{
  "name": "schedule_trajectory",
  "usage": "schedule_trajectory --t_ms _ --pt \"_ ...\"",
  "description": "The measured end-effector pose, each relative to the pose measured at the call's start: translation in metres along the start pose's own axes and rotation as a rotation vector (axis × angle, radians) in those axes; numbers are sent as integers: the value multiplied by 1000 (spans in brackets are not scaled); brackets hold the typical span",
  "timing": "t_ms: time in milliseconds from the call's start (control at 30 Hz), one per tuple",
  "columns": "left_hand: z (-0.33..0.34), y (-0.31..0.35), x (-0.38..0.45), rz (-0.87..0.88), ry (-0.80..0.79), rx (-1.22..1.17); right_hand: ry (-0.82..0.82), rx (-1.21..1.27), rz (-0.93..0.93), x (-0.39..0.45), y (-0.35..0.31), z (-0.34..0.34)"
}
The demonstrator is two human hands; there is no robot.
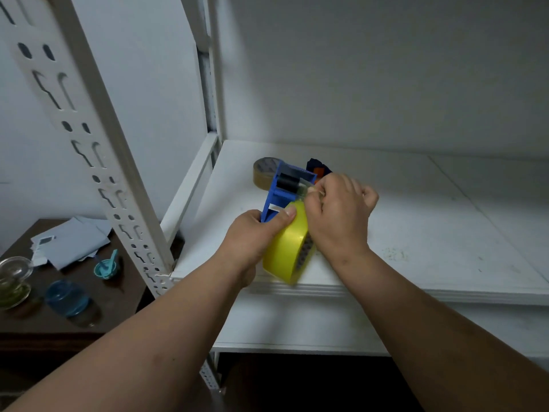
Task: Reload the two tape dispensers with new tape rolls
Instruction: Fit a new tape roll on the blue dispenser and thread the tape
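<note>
A blue tape dispenser [285, 188] with a black roller is held over the white shelf [416, 233]. A yellow tape roll [286, 251] sits in its near end. My left hand [255, 236] grips the dispenser and roll from the left, thumb pressed on the roll's top. My right hand [338, 209] pinches the clear tape end near the roller. Behind them a brown tape roll [263, 171] lies flat on the shelf. A second dispenser [319, 169], dark blue and orange, is mostly hidden behind my right hand.
A slotted white upright [98, 156] of the rack stands at the left. Beside it a dark wooden table [89, 307] carries grey envelopes [71, 242], a teal bowl with spoon [106, 267], a blue jar [66, 297] and a glass dish [13, 281].
</note>
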State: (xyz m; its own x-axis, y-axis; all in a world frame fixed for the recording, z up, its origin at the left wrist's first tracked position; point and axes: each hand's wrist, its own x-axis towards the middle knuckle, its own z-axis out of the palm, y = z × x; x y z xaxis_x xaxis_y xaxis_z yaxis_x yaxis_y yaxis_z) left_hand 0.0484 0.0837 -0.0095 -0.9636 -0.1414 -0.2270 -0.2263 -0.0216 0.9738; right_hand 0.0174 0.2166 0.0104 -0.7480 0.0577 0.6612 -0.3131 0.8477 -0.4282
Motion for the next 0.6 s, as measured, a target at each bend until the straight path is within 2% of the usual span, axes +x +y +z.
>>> schedule_trajectory --t_ms 167,400,600 --pt "8 1 -4 22 26 36 -36 -28 -53 4 7 -3" --pt "0 1 -3 -40 -132 72 -32 -86 -138 5 7 -2" --pt "-8 7 -6 -48 -122 56 21 -126 -166 9 -7 2"
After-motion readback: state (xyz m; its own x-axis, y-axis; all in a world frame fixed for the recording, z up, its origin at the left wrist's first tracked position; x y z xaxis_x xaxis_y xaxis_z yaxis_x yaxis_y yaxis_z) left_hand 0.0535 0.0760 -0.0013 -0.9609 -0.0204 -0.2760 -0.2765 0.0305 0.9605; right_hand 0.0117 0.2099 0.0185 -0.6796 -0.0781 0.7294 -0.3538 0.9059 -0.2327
